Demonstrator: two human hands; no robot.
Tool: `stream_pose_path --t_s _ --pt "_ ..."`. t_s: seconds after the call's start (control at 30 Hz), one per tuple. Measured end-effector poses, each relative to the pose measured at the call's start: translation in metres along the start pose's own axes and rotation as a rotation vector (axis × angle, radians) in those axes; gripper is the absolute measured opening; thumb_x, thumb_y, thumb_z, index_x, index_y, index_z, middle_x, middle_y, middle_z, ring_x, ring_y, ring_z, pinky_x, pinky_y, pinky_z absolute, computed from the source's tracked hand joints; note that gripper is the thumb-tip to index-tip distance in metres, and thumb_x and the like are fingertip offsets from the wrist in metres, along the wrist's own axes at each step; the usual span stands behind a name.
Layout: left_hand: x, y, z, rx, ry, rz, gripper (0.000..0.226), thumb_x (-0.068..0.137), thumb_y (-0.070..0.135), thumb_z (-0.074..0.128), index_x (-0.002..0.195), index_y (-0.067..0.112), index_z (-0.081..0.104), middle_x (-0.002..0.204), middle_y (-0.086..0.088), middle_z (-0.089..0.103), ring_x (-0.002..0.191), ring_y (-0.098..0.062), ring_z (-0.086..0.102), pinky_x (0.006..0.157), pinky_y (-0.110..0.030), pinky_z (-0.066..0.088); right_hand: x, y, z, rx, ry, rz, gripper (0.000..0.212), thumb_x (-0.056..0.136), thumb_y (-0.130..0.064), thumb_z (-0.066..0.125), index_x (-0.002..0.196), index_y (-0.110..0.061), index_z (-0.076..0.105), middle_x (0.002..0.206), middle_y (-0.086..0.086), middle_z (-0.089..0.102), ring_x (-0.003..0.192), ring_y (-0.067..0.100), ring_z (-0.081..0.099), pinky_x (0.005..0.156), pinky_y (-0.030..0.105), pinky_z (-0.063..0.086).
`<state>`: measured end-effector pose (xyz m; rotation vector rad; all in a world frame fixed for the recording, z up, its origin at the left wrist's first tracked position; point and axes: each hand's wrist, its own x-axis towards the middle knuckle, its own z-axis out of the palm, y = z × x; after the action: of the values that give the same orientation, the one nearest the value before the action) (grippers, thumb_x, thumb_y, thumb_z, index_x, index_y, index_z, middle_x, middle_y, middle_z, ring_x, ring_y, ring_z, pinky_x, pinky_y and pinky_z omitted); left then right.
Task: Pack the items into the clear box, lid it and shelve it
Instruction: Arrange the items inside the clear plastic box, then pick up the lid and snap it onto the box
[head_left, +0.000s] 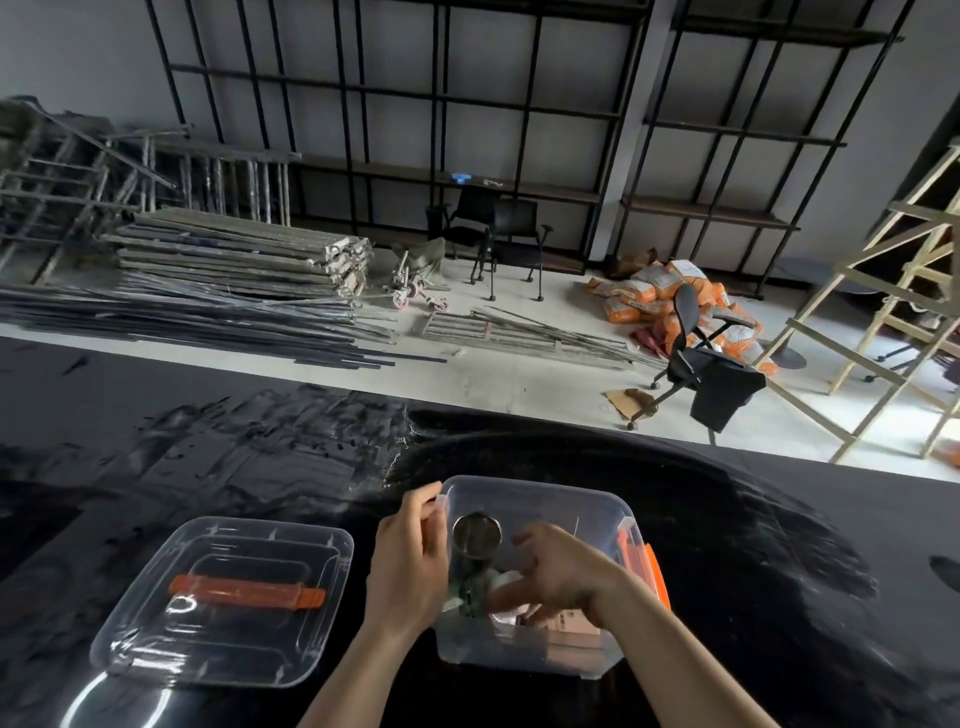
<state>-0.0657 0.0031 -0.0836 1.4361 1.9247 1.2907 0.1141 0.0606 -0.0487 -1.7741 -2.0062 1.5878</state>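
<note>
The clear box (566, 499) stands on the black table in front of me, with orange latches on its right side. Inside it a metal cup (476, 535) stands upright, with a white item and a brown cardboard packet (571, 626) beside it. My left hand (410, 561) grips the box's left rim. My right hand (558, 577) is down inside the box with fingers spread, over the white item; whether it holds anything is hidden. The clear lid (228, 597) with an orange handle lies flat on the table to the left of the box.
The glossy black table (753, 545) stretches left and right. Beyond its far edge are stacked metal poles (234, 260), black chairs (696, 364), orange sacks, a wooden ladder frame (893, 291) and black shelving (467, 130) along the wall.
</note>
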Motion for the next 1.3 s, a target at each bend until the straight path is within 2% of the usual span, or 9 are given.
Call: stream_pose_path --t_s 0.17,0.33,0.57,0.77,0.87,0.97,1.07,1.2,1.3 --pt "0.001 0.000 0.001 -0.020 0.004 -0.003 0.030 0.102 0.037 0.046 0.129 0.030 0.057 0.106 0.010 0.073 0.107 -0.015 0.066 0.087 -0.040 0.056 -0.002 0.001 0.005 0.243 0.058 0.052 0.103 0.053 -0.022 0.100 0.139 -0.007 0.046 0.120 0.018 0.065 0.087 0.034 0.078 0.072 0.042 0.066" --pt "0.003 -0.005 0.004 -0.038 -0.003 -0.016 0.028 0.101 0.036 0.048 0.128 0.034 0.056 0.107 0.011 0.073 0.110 -0.017 0.065 0.090 -0.042 0.055 0.004 -0.008 0.016 0.427 0.124 0.082 0.077 0.067 -0.041 0.091 0.123 0.005 0.064 0.078 0.011 0.072 0.068 0.021 0.070 0.072 0.040 0.066" --pt "0.004 -0.005 0.003 -0.085 -0.022 -0.032 0.031 0.102 0.043 0.046 0.130 0.035 0.056 0.106 0.015 0.071 0.112 -0.016 0.063 0.091 -0.040 0.055 0.006 -0.023 0.011 0.667 -0.003 0.275 0.063 0.090 -0.063 0.058 0.118 -0.006 0.065 0.123 0.021 0.068 0.113 0.045 0.065 0.096 0.058 0.054" --pt "0.004 -0.002 0.002 -0.098 -0.023 -0.037 0.032 0.102 0.043 0.046 0.130 0.031 0.057 0.103 0.015 0.071 0.108 -0.018 0.065 0.090 -0.041 0.055 0.012 -0.023 0.010 0.676 -0.046 0.300 0.069 0.089 -0.065 0.056 0.125 -0.006 0.060 0.127 0.020 0.065 0.116 0.044 0.061 0.104 0.065 0.046" --pt "0.005 0.003 0.001 -0.110 -0.017 -0.021 0.032 0.103 0.034 0.049 0.130 0.022 0.060 0.091 0.012 0.073 0.091 -0.006 0.069 0.080 -0.026 0.056 0.008 -0.025 0.010 0.602 0.025 0.279 0.063 0.091 -0.063 0.056 0.120 -0.008 0.064 0.119 0.019 0.069 0.109 0.040 0.067 0.098 0.059 0.053" --pt "0.004 0.013 -0.009 -0.109 -0.046 -0.021 0.037 0.103 0.027 0.048 0.137 0.016 0.055 0.083 0.005 0.074 0.075 -0.002 0.069 0.065 -0.015 0.051 -0.003 -0.038 0.011 0.203 0.284 0.130 0.039 0.095 -0.055 0.052 0.100 -0.023 0.074 0.087 0.004 0.070 0.085 0.026 0.068 0.087 0.048 0.060" --pt "0.010 0.011 -0.036 -0.115 0.012 -0.078 0.040 0.102 0.028 0.048 0.141 0.020 0.050 0.115 0.011 0.069 0.101 0.001 0.064 0.086 -0.015 0.047 -0.023 -0.067 0.017 0.036 0.607 -0.204 0.034 0.096 -0.043 0.057 0.066 -0.033 0.068 0.068 -0.008 0.068 0.072 0.016 0.066 0.077 0.038 0.057" --pt "0.023 -0.023 -0.096 0.068 0.163 -0.110 0.038 0.101 0.030 0.049 0.137 0.017 0.054 0.118 0.002 0.069 0.105 -0.014 0.067 0.082 -0.021 0.049 -0.035 -0.121 0.055 0.213 0.444 -0.406 0.016 0.095 -0.034 0.064 0.089 -0.027 0.077 0.077 -0.009 0.076 0.080 0.012 0.073 0.083 0.040 0.060" --pt "0.029 -0.060 -0.146 0.262 0.264 -0.244 0.041 0.097 0.028 0.053 0.136 0.015 0.056 0.129 -0.006 0.067 0.120 -0.024 0.061 0.097 -0.038 0.048 -0.013 -0.146 0.105 0.034 0.321 -0.373 0.025 0.090 -0.049 0.059 0.090 -0.029 0.075 0.086 -0.011 0.076 0.096 0.017 0.073 0.097 0.041 0.054"
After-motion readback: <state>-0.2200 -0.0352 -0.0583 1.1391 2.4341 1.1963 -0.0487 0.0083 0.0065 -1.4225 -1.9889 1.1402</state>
